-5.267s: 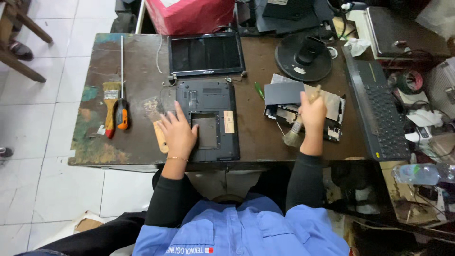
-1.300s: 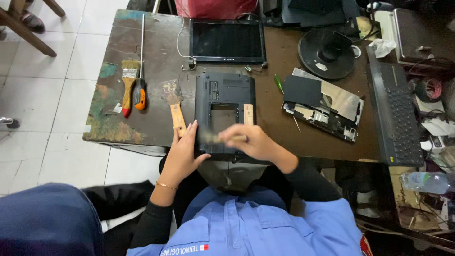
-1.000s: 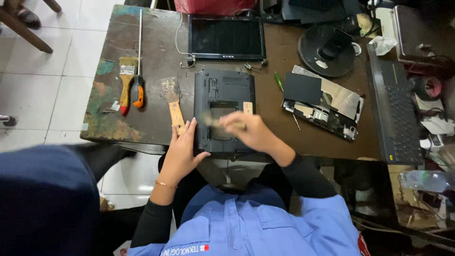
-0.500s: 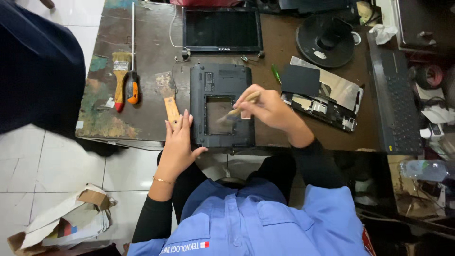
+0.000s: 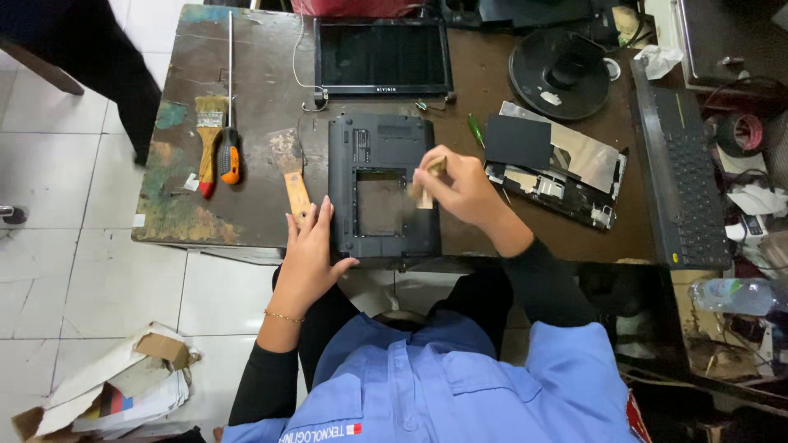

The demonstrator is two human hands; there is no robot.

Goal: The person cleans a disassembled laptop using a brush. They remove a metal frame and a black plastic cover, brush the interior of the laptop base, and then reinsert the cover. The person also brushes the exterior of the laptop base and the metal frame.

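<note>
A dark laptop base (image 5: 382, 187) lies bottom side up near the front edge of the worn wooden table (image 5: 263, 90), with a square opening in its middle. The left hand (image 5: 310, 250) rests flat at the base's front left corner, fingers spread and holding nothing, the thumb lying along the front edge. The right hand (image 5: 460, 187) hovers over the right side of the base, its fingers pinched around a small brush (image 5: 428, 176) with a pale wooden handle; the bristle end seems to touch the base just right of the opening, though the hand hides part of it.

Just left of the base lies a scraper (image 5: 291, 174) with a wooden handle, its handle end close to the left fingertips. Further left are a paintbrush (image 5: 210, 139) and a long screwdriver (image 5: 230, 123) with an orange grip, side by side. Behind the base a detached laptop screen (image 5: 382, 56) lies flat. To the right sit a green-handled tool (image 5: 475, 130), a stack of dismantled laptop parts (image 5: 558, 168), a round black stand (image 5: 561, 72) and a black keyboard (image 5: 683, 164) along the table's right edge.
</note>
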